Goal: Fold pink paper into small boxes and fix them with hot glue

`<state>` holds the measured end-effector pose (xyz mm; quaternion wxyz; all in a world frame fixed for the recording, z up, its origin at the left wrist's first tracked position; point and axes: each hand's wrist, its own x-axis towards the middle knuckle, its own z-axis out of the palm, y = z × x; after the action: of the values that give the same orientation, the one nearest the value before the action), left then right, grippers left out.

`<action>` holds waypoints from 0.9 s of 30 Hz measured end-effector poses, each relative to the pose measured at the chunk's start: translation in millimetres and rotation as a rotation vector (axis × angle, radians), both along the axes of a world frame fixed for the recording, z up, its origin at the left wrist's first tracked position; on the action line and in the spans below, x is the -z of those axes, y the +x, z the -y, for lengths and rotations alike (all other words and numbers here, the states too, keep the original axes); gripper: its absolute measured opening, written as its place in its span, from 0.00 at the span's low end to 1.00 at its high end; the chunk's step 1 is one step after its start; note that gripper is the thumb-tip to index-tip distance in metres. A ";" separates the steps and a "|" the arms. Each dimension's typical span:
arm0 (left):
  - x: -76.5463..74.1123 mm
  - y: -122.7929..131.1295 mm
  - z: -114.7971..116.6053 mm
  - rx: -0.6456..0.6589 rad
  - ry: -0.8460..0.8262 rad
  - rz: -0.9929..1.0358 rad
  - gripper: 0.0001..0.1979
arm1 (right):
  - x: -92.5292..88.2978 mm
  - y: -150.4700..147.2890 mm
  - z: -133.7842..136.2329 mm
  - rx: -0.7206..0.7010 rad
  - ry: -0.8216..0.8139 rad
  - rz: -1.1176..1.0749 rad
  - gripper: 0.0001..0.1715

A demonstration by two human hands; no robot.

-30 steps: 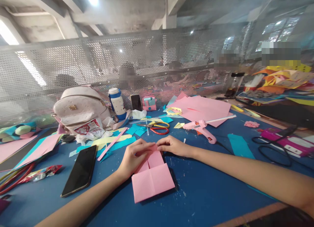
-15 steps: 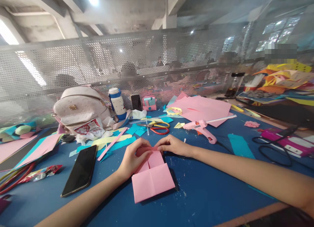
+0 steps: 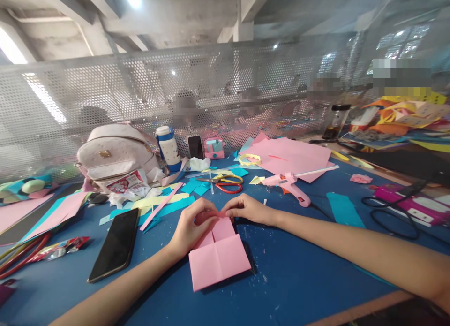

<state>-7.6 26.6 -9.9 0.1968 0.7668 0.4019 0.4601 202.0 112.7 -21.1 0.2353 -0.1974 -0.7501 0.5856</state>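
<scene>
A folded piece of pink paper (image 3: 220,262) lies on the blue table in front of me, its wide folded flap towards me. My left hand (image 3: 197,223) pinches the paper's far left edge between thumb and fingers. At the far right edge, my right hand (image 3: 246,208) is closed on the same paper, fingertips close to those of the left. The exact fold under the fingertips is partly hidden. Just beyond the hands lie scissors (image 3: 228,184) with red and yellow handles. To the right of them rests a pink glue gun (image 3: 290,183) with a glue stick in its back.
A black phone (image 3: 114,245) lies left of my left forearm. Behind stand a pale backpack (image 3: 112,150) and a white-and-blue bottle (image 3: 168,147). Pink sheets (image 3: 291,152) and blue paper scraps lie around. A magenta power strip (image 3: 409,204) with a black cable sits at right, before a perforated screen (image 3: 211,72).
</scene>
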 end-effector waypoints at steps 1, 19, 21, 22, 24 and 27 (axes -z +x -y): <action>0.0 0.2 0.1 -0.001 -0.001 0.001 0.02 | -0.3 -0.1 0.2 0.000 -0.002 -0.002 0.23; 0.0 0.8 0.5 0.017 0.018 0.004 0.06 | 0.6 0.3 -1.0 -0.002 0.005 -0.003 0.21; 0.2 0.6 0.1 0.017 0.020 0.005 0.06 | 1.0 0.3 -1.5 -0.004 0.008 -0.002 0.21; 0.3 0.6 -0.1 0.018 0.020 0.006 0.06 | 1.1 0.3 -1.6 -0.003 0.010 -0.003 0.21; 0.1 0.7 -0.1 0.019 0.019 0.006 0.06 | 1.0 0.1 -1.5 -0.002 0.014 -0.004 0.20; -0.3 1.0 0.6 0.016 0.015 0.008 0.05 | 0.7 0.0 -0.9 0.001 0.014 -0.005 0.20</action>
<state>-6.6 26.0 -9.6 0.1961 0.7696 0.3916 0.4647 202.0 113.6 -21.9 0.2386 -0.1948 -0.7536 0.5807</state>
